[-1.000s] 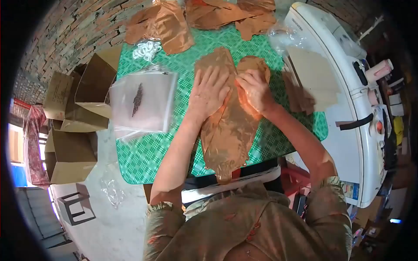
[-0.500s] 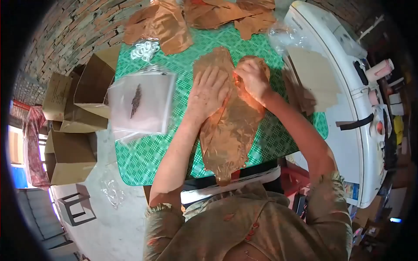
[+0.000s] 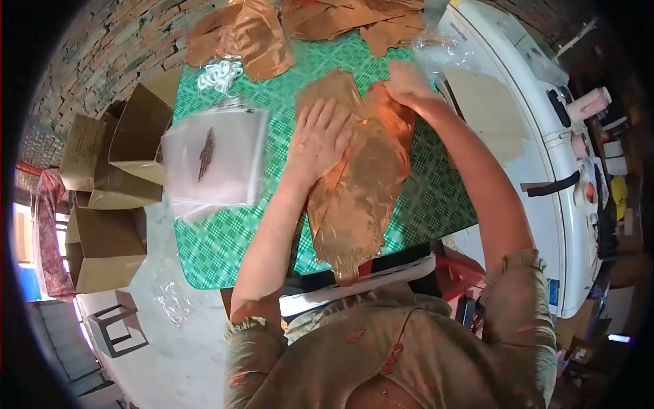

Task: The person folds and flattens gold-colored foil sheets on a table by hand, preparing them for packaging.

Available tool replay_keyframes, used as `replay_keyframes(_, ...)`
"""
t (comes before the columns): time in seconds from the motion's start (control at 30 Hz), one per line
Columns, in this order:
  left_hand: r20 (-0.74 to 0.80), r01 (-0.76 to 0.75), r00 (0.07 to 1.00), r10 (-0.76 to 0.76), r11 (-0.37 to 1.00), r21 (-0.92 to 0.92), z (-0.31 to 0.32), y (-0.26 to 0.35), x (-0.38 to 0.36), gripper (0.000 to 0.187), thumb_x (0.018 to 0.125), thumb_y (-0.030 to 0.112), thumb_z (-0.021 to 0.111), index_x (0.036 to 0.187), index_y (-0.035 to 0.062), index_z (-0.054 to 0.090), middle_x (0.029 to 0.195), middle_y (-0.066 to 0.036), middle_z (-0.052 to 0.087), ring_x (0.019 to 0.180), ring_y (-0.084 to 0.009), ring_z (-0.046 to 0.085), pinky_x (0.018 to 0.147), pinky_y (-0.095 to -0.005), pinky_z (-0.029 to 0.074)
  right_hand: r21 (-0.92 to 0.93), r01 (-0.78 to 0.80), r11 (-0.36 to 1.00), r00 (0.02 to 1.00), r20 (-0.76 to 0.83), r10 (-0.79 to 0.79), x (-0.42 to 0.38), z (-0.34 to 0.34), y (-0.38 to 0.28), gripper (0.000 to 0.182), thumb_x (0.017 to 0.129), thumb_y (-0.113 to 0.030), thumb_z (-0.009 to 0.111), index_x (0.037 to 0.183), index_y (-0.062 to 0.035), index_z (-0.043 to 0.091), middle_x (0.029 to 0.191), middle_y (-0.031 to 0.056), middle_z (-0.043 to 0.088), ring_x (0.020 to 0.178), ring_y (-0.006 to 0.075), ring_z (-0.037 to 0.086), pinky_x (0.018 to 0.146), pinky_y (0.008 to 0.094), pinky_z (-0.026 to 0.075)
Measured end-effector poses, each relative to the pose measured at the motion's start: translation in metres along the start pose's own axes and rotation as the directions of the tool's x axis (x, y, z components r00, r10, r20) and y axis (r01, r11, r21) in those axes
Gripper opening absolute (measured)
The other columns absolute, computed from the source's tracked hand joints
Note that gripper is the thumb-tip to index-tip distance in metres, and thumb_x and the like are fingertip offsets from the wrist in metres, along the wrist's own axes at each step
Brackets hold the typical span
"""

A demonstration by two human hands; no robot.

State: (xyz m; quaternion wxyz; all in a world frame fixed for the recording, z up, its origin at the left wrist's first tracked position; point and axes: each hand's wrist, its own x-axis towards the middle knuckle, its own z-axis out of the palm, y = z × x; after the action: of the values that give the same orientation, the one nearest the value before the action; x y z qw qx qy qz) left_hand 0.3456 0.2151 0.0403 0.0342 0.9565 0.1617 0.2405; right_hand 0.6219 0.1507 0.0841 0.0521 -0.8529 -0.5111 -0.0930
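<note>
A shiny, thin copper-coloured foil piece [image 3: 357, 198] lies lengthwise in front of me on the green checked tabletop [image 3: 211, 252], its narrow lower tip at the near edge. My left hand [image 3: 319, 136] rests flat on its left part with the fingers stretched out. At the upper right, my right hand [image 3: 411, 82] has its fingers closed on a flap of the foil; the fingertips are partly hidden and washed out by light. To the left lies a stack of clear plastic bags [image 3: 231, 153] with a dark printed mark.
More copper-coloured pieces [image 3: 259, 41] lie along the far edge, beside a bundle of white rings or cord [image 3: 219, 75]. Cardboard boxes [image 3: 109, 238] stand on the floor at left. A white refrigerator [image 3: 538, 225] borders the table's right side, with flat cardboard [image 3: 487, 109] on it.
My right hand has moved up and to the right, drawing the foil flap outward. My left hand stays flat on the foil. The view has shifted slightly.
</note>
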Motion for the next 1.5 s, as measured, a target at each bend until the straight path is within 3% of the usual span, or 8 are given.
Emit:
replay_keyframes(0.07,-0.007,0.002,1.0,-0.002,1.0,-0.002,0.002,0.0,-0.002,0.052,0.109,0.041,0.048,0.155,0.0166,0.053,0.162,-0.015,0.048,0.154,-0.0332,0.039,0.128,-0.0524,0.028,-0.071,0.127,0.989,0.987,0.108,-0.119,-0.007,0.022,0.038,0.033,0.097,-0.03,0.065,0.113,-0.0028,0.072,0.111,0.017,0.071,0.117,0.0373,0.062,0.099,0.0484,0.052)
replay_keyframes(0.23,0.005,0.019,1.0,-0.019,1.0,-0.006,0.003,0.0,-0.002,0.052,0.109,0.041,0.048,0.155,0.0165,0.053,0.163,-0.014,0.048,0.155,-0.0325,0.038,0.128,-0.0523,0.027,0.202,-0.237,0.95,0.916,0.373,0.149,-0.014,-0.009,0.018,0.044,0.099,-0.04,0.06,0.111,0.0007,0.071,0.109,0.0276,0.073,0.1,0.045,0.07,0.094,0.0498,0.054)
replay_keyframes(0.43,0.007,0.03,1.0,-0.03,0.999,0.019,0.007,-0.001,-0.002,0.052,0.109,0.042,0.047,0.155,0.0166,0.054,0.162,-0.014,0.049,0.154,-0.0326,0.039,0.128,-0.052,0.027,0.302,-0.139,0.943,0.926,0.376,0.016,0.006,-0.024,0.017,0.04,0.093,-0.037,0.067,0.093,0.003,0.07,0.088,0.0191,0.074,0.075,0.0319,0.07,0.067,0.0448,0.054)
replay_keyframes(0.57,-0.14,-0.026,0.99,0.021,0.999,-0.031,0.01,-0.001,-0.001,0.05,0.102,0.035,0.057,0.146,0.01,0.06,0.153,-0.017,0.057,0.147,-0.0345,0.046,0.125,-0.05,0.032,0.852,-0.361,0.379,0.912,0.407,-0.045,-0.019,-0.063,-0.018,0.027,0.096,-0.029,0.07,0.089,-0.0039,0.07,0.084,0.0045,0.071,0.058,0.0089,0.059,0.046,0.0265,0.038)
replay_keyframes(0.73,-0.101,-0.049,0.993,0.058,0.995,0.086,0.004,-0.003,-0.004,0.055,0.097,0.027,0.06,0.146,0.0027,0.057,0.15,-0.016,0.059,0.147,-0.0336,0.045,0.127,-0.0487,0.029,0.885,-0.43,0.178,0.875,0.457,-0.16,-0.024,-0.066,-0.069,0.039,0.101,-0.035,0.065,0.113,0.0024,0.069,0.1,0.0103,0.071,0.09,0.0208,0.075,0.074,0.0351,0.068)
replay_keyframes(0.97,0.142,0.003,0.99,-0.014,0.997,0.077,-0.004,-0.001,0.0,0.062,0.097,0.033,0.055,0.151,0.0034,0.055,0.159,-0.014,0.051,0.156,-0.0305,0.034,0.132,-0.0506,0.019,0.974,-0.191,0.119,0.967,0.207,-0.145,-0.053,-0.047,-0.067,0.046,0.108,-0.041,0.062,0.121,0.0032,0.062,0.12,0.0175,0.068,0.098,0.0259,0.073,0.083,0.0353,0.063)
replay_keyframes(1.17,0.052,-0.032,0.998,0.028,0.995,0.09,0.001,-0.003,-0.001,0.063,0.104,0.04,0.046,0.16,0.012,0.046,0.166,-0.012,0.044,0.16,-0.0292,0.029,0.134,-0.0502,0.014,0.495,0.36,0.791,0.921,-0.326,-0.216,-0.098,0.037,0.0,0.034,0.104,-0.018,0.06,0.134,-0.0021,0.058,0.136,0.0202,0.065,0.123,0.04,0.065,0.1,0.0488,0.054)
replay_keyframes(1.5,-0.088,-0.099,0.991,0.097,0.995,-0.012,0.003,-0.008,0.0,0.07,0.095,0.036,0.059,0.157,0.0071,0.048,0.163,-0.013,0.047,0.156,-0.0306,0.033,0.133,-0.0493,0.015,0.247,0.405,0.88,0.902,-0.264,-0.341,-0.139,0.023,-0.036,0.059,0.104,-0.022,0.063,0.156,-0.0014,0.047,0.16,0.0157,0.051,0.153,0.0347,0.041,0.125,0.0564,0.03)
